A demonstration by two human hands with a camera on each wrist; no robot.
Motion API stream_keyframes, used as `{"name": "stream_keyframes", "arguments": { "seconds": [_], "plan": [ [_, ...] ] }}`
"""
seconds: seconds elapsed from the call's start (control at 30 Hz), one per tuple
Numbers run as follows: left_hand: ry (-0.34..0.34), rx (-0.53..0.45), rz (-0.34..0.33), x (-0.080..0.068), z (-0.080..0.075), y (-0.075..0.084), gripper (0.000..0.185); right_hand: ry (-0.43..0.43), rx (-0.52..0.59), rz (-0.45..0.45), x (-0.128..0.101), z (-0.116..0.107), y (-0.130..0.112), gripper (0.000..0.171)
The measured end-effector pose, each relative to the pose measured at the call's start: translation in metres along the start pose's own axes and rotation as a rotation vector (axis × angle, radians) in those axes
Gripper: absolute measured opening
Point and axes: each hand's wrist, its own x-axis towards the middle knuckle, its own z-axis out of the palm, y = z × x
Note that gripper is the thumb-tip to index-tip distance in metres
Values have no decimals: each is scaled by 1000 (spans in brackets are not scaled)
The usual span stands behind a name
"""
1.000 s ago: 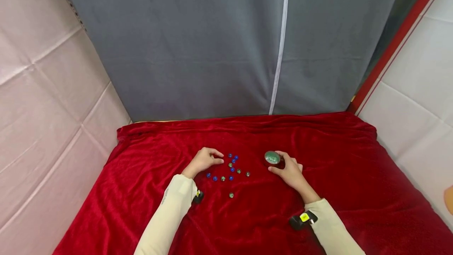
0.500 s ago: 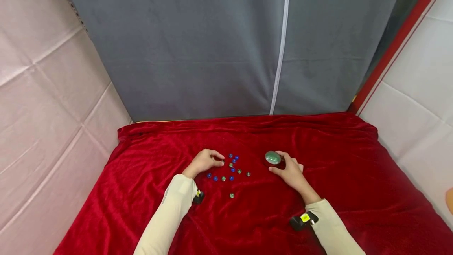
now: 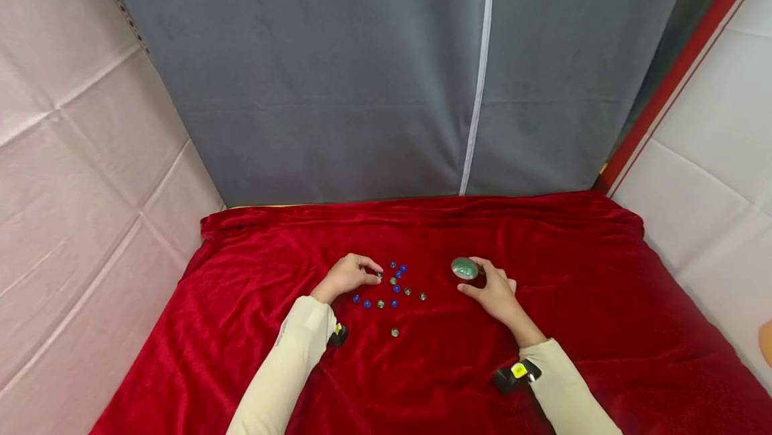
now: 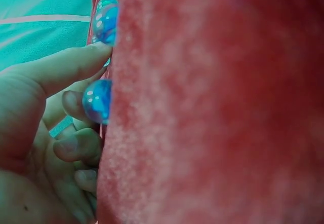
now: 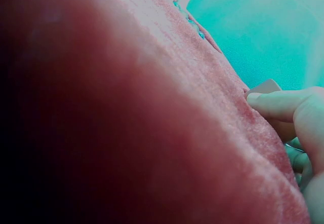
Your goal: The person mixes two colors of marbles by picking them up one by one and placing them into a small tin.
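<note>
My left hand [image 3: 348, 273] pinches a small dark-green marble [image 3: 379, 275] between thumb and index finger, low over the red cloth. In the left wrist view the thumb [image 4: 76, 67] mostly hides that marble, and a blue marble [image 4: 98, 101] lies by the other fingers. Right of this hand, several blue marbles [image 3: 397, 289] and green marbles [image 3: 407, 291] are scattered on the cloth. My right hand [image 3: 496, 291] grips a small round container with a shiny green top [image 3: 464, 268], thumb on the near side and fingers behind. The right wrist view shows only its grey-brown edge [image 5: 266, 86].
A wrinkled red velvet cloth [image 3: 446, 375] covers the table. One green marble [image 3: 395, 332] lies apart, nearer the front. A grey curtain [image 3: 332, 86] hangs behind, with a pale wall [image 3: 78, 220] at left and a white wall [image 3: 712, 200] at right.
My left fingertips have come down slightly, and a marble now shows between thumb and index finger. The right hand keeps its hold on the container and stays in place.
</note>
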Motion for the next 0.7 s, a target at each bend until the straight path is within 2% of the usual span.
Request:
{"name": "stream_keyframes", "arguments": {
  "seconds": [0.4,0.7],
  "plan": [
    [26,-41,39,-1,-1,0,17,-13,5,3,-1,-2,-2,63],
    [50,-53,54,-4,-4,12,17,-14,3,11,-1,-1,0,63]
  ]
}}
